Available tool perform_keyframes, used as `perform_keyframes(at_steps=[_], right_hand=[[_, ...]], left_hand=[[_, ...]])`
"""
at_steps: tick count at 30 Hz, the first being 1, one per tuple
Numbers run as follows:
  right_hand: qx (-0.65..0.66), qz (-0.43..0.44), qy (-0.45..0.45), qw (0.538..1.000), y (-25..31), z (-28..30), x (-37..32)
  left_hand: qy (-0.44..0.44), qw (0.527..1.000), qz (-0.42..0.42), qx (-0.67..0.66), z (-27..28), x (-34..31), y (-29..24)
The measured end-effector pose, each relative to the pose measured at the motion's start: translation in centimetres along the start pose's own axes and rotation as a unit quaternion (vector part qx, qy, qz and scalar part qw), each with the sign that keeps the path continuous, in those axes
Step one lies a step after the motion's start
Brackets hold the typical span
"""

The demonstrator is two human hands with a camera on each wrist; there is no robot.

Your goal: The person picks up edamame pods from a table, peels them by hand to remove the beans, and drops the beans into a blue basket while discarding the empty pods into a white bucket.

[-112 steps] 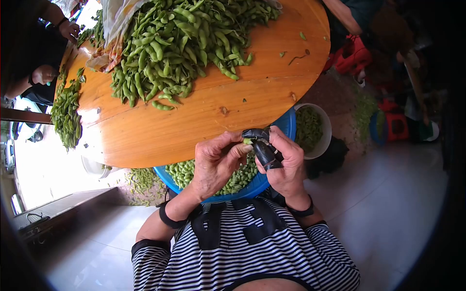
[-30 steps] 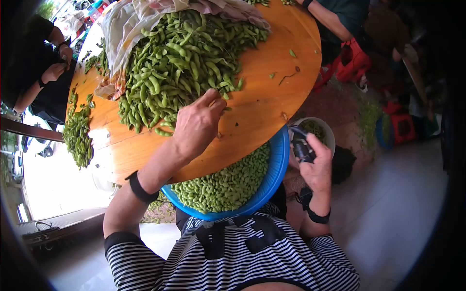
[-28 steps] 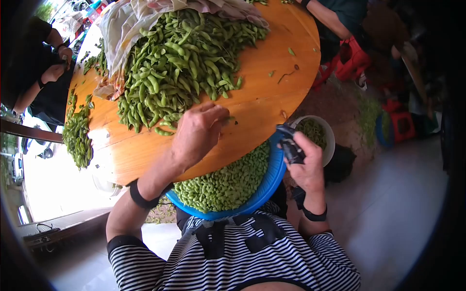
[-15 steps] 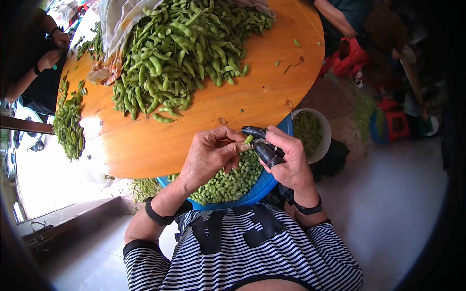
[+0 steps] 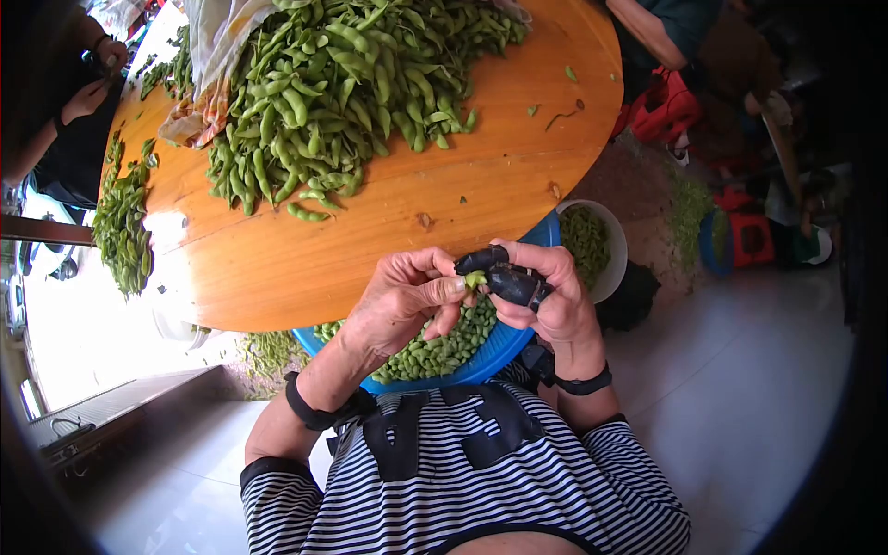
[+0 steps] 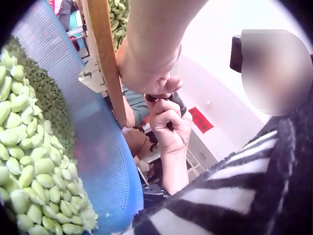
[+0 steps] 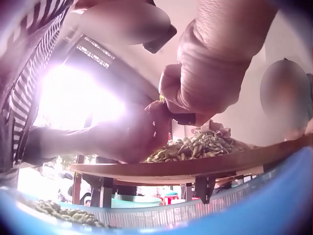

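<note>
Between the two hands, a green pod (image 5: 474, 278) is pinched in the head view. The left hand (image 5: 393, 301) holds its left end with thumb and forefinger. Black coverings wrap the thumb and a finger of the right hand (image 5: 552, 291), which grips the pod's other end. Below them a blue basket (image 5: 504, 351) holds many shelled green beans (image 5: 435, 359). A large heap of pods (image 5: 342, 92) lies on the wooden table (image 5: 388, 217). In the left wrist view the right hand (image 6: 171, 125) meets the left hand (image 6: 151, 66).
A white bucket (image 5: 618, 250) with green pods stands right of the basket. Loose pods (image 5: 125, 227) lie at the table's left edge, and a patterned cloth (image 5: 217, 79) beside the heap. Another person's hand (image 5: 88, 100) shows at the upper left; red stools (image 5: 666, 106) stand at the right.
The left hand has come back from the table near the heap to the right hand above the basket. Since half a second ago, the pod between the fingers has shifted slightly and looks more split.
</note>
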State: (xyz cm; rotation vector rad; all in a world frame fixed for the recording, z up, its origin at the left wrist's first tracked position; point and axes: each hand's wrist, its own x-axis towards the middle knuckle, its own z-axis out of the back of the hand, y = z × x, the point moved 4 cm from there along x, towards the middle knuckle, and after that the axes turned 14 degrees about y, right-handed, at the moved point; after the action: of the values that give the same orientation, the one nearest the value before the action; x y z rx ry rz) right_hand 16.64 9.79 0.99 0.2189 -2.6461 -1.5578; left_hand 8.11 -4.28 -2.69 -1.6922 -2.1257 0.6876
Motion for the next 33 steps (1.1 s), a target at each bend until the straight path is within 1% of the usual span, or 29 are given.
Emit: perform_keyframes(at_steps=[2,4,5,6,7,9,11,12,13,14,15,17,18,19,21,22,24,25,26,27,28,29,30,31,32,33], right_hand=[[-0.001,0.000,-0.010,1.000,-0.1,-0.2,0.1],[-0.136,-0.011,-0.060,0.989,0.1,-0.4,-0.1],[-0.135,-0.013,-0.060,0.989,0.0,-0.7,-0.1],[-0.211,-0.008,-0.083,0.974,0.0,-1.1,-0.1],[-0.286,-0.003,-0.106,0.953,0.2,-1.3,-0.1],[-0.302,-0.011,-0.119,0.946,0.1,-1.5,-0.1],[-0.342,0.016,-0.149,0.928,0.1,-1.7,-0.2],[-0.342,0.015,-0.149,0.928,-0.2,-1.7,-0.2],[-0.377,0.022,-0.165,0.911,-0.3,-1.8,-0.2],[-0.411,0.029,-0.179,0.894,-0.4,-1.8,-0.3],[-0.410,0.028,-0.178,0.894,-0.7,-2.1,-0.2],[-0.466,0.085,-0.224,0.852,-0.9,-2.6,-0.3],[-0.470,0.097,-0.227,0.847,-1.2,-2.6,-0.3],[-0.471,0.096,-0.227,0.847,-1.1,-2.7,-0.3],[-0.524,0.107,-0.222,0.815,-0.6,-3.1,-0.3],[-0.524,0.105,-0.223,0.815,-0.6,-3.0,-0.4],[-0.449,0.080,-0.209,0.865,-0.8,-2.5,-0.2],[-0.450,0.080,-0.209,0.865,-0.3,-2.3,-0.2],[-0.328,0.031,-0.192,0.925,-0.2,-1.8,-0.1],[-0.199,-0.020,-0.170,0.965,-0.5,-1.5,-0.1],[-0.127,-0.003,-0.155,0.980,-1.0,-0.8,-0.1],[-0.127,-0.005,-0.153,0.980,-0.7,-0.4,-0.2],[-0.127,-0.018,-0.120,0.984,-0.6,-0.2,-0.3],[-0.127,-0.031,-0.088,0.988,-0.6,-0.2,-0.3],[-0.136,-0.030,-0.088,0.986,-0.5,-0.3,-0.3],[-0.137,-0.030,-0.088,0.986,-0.4,-0.3,-0.3]], left_hand=[[-0.005,1.000,-0.010,0.010,-0.1,-0.1,0.1],[-0.010,1.000,-0.019,0.019,-0.4,0.0,0.6],[-0.052,0.994,-0.040,0.091,-0.6,-0.1,0.8],[-0.096,0.980,-0.061,0.162,-0.6,-0.2,0.7],[-0.098,0.980,-0.062,0.160,-0.8,-0.2,0.8],[-0.114,0.973,-0.078,0.185,-1.1,-0.2,0.6],[-0.129,0.974,-0.080,0.165,-0.6,-0.2,1.2],[-0.154,0.921,-0.111,0.341,-0.7,-0.3,0.8],[-0.174,0.834,-0.138,0.505,-1.3,-0.4,0.3],[-0.162,0.769,-0.172,0.595,-2.2,-0.4,-0.2],[-0.164,0.768,-0.171,0.595,-2.3,-0.2,0.0],[-0.185,0.697,-0.255,0.645,-2.9,-0.1,0.2],[-0.184,0.685,-0.277,0.648,-2.7,0.1,0.7],[-0.184,0.686,-0.277,0.648,-2.4,0.2,0.9],[-0.197,0.662,-0.283,0.665,-2.3,0.3,1.1],[-0.197,0.663,-0.282,0.664,-2.3,0.3,1.2],[-0.203,0.707,-0.252,0.629,-1.8,0.5,0.9],[-0.202,0.707,-0.253,0.629,-1.9,0.3,0.4],[-0.185,0.772,-0.184,0.580,-1.7,0.3,0.0],[-0.167,0.827,-0.113,0.524,-1.2,0.3,-0.1],[-0.142,0.877,-0.053,0.455,-0.3,0.4,0.1],[-0.145,0.877,-0.054,0.454,0.0,0.2,-0.8],[-0.103,0.933,0.010,0.344,0.1,0.1,-1.0],[-0.059,0.969,0.074,0.227,-0.1,0.1,-0.8],[-0.053,0.979,0.062,0.187,-0.4,0.1,-0.8],[-0.053,0.979,0.062,0.187,-0.6,0.2,-0.9]])
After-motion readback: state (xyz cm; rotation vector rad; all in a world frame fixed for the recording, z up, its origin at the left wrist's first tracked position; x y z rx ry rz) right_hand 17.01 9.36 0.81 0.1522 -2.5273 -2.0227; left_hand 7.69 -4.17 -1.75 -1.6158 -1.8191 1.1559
